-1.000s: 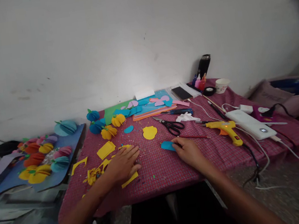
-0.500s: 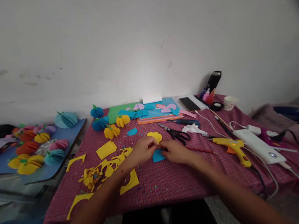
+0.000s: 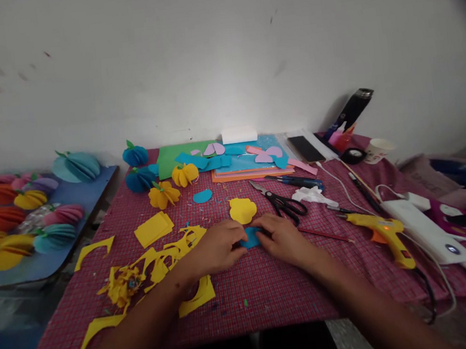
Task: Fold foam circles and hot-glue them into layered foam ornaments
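Observation:
A small piece of blue paper (image 3: 251, 238) lies low over the table between my two hands. My left hand (image 3: 223, 246) has its curled fingers closed on the paper's left edge. At the right edge, the bent fingers of my right hand (image 3: 282, 238) grip the same piece. Part of it is hidden under my fingertips. Just beyond, flat on the cloth, rests a yellow paper cutout (image 3: 243, 211) with a wavy outline. Black-handled scissors (image 3: 281, 202) lie to the right of that cutout, partly open.
Yellow paper scraps (image 3: 159, 265) and a stack of yellow paper (image 3: 153, 229) cover the left side. Paper pumpkins (image 3: 164, 194) stand behind them. A glue gun (image 3: 382, 235), a white power bank (image 3: 427, 230), cables and a red pencil (image 3: 325, 235) lie right.
The yellow cutout, earlier at my fingertips, now lies flat beyond my hands. Both hands have come onto the blue paper. The camera view has shifted slightly.

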Demonstrator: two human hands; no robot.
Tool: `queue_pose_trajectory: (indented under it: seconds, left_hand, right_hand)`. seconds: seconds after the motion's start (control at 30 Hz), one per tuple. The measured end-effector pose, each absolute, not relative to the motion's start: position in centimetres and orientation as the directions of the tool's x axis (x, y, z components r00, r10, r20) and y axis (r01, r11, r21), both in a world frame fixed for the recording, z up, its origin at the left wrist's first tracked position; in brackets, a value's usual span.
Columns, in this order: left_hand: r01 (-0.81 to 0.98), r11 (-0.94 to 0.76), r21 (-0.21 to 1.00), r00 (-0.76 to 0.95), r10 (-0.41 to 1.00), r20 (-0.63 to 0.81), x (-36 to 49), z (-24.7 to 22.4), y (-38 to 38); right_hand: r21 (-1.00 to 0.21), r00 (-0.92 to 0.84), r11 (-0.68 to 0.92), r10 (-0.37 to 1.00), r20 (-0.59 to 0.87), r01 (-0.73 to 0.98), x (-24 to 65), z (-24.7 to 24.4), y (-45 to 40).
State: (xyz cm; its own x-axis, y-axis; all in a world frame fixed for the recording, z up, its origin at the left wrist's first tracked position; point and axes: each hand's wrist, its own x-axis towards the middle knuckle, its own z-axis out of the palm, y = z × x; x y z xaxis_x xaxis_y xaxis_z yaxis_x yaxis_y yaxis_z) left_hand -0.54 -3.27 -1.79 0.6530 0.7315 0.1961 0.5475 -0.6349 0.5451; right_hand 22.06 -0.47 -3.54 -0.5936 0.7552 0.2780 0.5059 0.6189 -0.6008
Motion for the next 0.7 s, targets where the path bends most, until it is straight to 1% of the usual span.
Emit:
queue_pose_trajectory:
  seconds: [0.2, 0.37, 0.47, 0.57, 0.7]
  left_hand:
    - [0.571, -0.634, 0.522, 0.653, 0.736, 0.179, -0.5, -1.7, -3.2]
    - [0.567, -0.626, 0.535, 0.645, 0.742, 0.184, -0.6, -2.0, -3.3]
    - [0.574, -0.623, 0.532, 0.637, 0.748, 0.188, -0.6, -2.0, -3.4]
    - [0.58, -0.618, 0.531, 0.631, 0.753, 0.187, -0.6, -2.0, -3.4]
    - [0.577, -0.618, 0.534, 0.634, 0.751, 0.185, -0.5, -1.8, -3.4]
  right_hand:
    - [-0.596, -0.573, 0.63, 0.755, 0.319, 0.498, 23.0, -2.7, -0.5]
    - [-0.584, -0.69, 0.674, 0.679, 0.25, 0.452, 24.6, -0.9, -0.5]
    - [-0.555, -0.742, 0.694, 0.643, 0.192, 0.458, 24.9, -0.5, -0.6]
    - [-0.519, -0.754, 0.701, 0.639, 0.152, 0.49, 24.6, -0.5, -0.7]
    - [-0.508, -0.756, 0.703, 0.639, 0.142, 0.498, 24.5, -0.9, -0.6]
